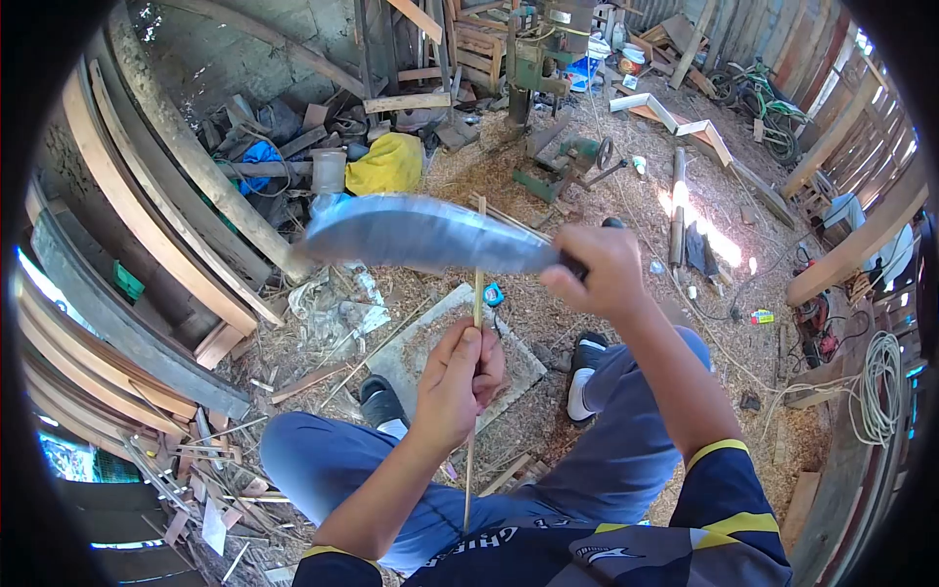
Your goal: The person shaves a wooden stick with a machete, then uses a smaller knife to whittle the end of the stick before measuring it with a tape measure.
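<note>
My right hand (pixel 602 269) is wrapped round the black handle of a machete (pixel 421 235), whose broad blade reaches out to the left. Below it, my left hand (pixel 460 372) grips a thin bamboo stick (pixel 470 479) that stands nearly upright, its lower end near my lap. The blade crosses the stick a little under its top end in this view. Between my feet lies a pale flat board (pixel 523 367) with wood dust on it, and a teal tape measure (pixel 494 293) sits at its far edge.
Long planks (pixel 147 215) lean at the left. A green metal machine (pixel 567 166) stands ahead, near a yellow cloth bundle (pixel 386 163). A coiled rope (pixel 880 386) hangs at the right. A small green motorbike (pixel 768 108) is at the back right. Shavings and offcuts litter the floor.
</note>
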`<state>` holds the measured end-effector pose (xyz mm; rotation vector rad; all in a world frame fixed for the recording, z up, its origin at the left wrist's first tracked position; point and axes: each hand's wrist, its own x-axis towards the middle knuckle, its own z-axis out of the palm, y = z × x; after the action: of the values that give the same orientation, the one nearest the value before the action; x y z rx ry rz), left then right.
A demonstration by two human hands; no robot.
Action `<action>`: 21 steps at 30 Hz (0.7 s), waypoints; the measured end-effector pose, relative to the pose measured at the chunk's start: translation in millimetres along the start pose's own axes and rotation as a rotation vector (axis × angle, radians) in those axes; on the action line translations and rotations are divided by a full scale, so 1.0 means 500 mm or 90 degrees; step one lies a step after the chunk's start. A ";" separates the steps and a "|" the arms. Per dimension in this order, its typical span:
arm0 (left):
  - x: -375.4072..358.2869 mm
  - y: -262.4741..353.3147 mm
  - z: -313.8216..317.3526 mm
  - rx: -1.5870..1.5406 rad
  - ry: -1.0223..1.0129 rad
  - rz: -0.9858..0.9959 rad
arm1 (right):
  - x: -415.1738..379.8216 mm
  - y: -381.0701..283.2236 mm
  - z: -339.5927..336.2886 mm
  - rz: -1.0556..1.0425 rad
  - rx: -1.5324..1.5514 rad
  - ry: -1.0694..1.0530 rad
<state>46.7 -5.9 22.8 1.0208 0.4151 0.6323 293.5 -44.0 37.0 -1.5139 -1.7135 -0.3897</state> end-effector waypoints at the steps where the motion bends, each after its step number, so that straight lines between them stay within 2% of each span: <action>1: 0.001 0.000 -0.002 -0.031 -0.015 -0.025 | 0.001 -0.015 0.004 -0.057 0.001 -0.014; 3: 0.000 -0.002 -0.005 -0.094 -0.047 -0.079 | 0.001 -0.035 0.009 -0.139 0.006 -0.039; 6: -0.001 0.002 -0.005 -0.125 -0.050 -0.124 | 0.010 -0.035 0.006 -0.171 -0.010 -0.049; 9: 0.000 0.009 -0.005 -0.218 -0.096 -0.131 | 0.021 0.007 0.002 -0.090 -0.043 -0.011; 12: -0.001 0.007 -0.010 -0.225 -0.146 -0.121 | 0.034 0.041 -0.008 0.177 -0.091 0.020; 13: -0.003 0.008 -0.007 -0.214 -0.136 -0.113 | 0.034 0.046 -0.016 0.190 -0.072 0.017; 16: -0.009 0.007 0.005 -0.163 -0.076 -0.094 | 0.013 0.017 -0.022 0.109 0.002 0.008; 17: -0.010 0.006 0.008 -0.135 -0.039 -0.097 | 0.006 0.007 -0.010 0.028 0.010 0.032; 21: -0.013 -0.009 0.016 -0.012 0.067 -0.029 | -0.004 -0.040 0.007 -0.105 0.023 -0.041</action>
<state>47.7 -17.1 22.5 0.9606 0.5233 0.6499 273.5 -47.7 39.0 -1.3770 -1.8936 -0.3965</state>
